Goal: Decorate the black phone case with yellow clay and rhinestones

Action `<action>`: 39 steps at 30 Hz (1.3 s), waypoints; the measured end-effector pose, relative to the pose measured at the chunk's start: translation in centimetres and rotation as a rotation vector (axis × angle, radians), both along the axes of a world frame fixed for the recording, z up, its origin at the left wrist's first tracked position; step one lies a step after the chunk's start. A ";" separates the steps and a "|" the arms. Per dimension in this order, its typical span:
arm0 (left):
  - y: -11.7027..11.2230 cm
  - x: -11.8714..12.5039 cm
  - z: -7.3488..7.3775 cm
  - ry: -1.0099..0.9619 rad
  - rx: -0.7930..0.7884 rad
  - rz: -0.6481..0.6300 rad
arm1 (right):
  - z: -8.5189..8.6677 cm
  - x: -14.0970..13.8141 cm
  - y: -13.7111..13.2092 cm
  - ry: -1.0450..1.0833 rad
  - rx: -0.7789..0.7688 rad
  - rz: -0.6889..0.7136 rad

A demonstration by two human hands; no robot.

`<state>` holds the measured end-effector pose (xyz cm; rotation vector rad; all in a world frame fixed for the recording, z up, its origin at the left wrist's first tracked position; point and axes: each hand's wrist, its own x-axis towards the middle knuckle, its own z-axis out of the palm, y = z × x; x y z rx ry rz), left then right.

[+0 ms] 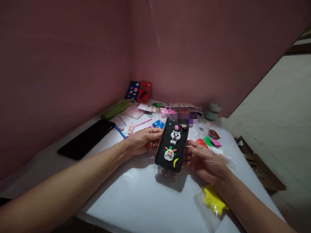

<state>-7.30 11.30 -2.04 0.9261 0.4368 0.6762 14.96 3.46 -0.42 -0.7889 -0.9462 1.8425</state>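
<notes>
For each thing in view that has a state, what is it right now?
black phone case: lifted off the table, decorated side up, held at both edges
left hand: gripping the case's left edge
right hand: gripping the case's right edge
black phone: lying flat, screen dark
yellow clay bag: lying on the table
grey jar: upright, lid on

There is only one view — the camera on the person's head. It looks forward and down over a white table (136, 194) set into the corner of pink walls (73, 58). Both forearms enter from the bottom edge, so the view is near; the floor (279, 106) shows at right.
</notes>
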 end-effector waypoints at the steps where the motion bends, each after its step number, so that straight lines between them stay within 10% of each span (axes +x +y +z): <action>1: 0.0 0.0 0.0 -0.001 -0.002 -0.001 | 0.0 0.0 0.0 -0.003 0.002 0.002; 39: -0.2 0.2 0.2 0.022 -0.018 0.027 | -0.3 0.5 0.3 -0.067 0.086 0.011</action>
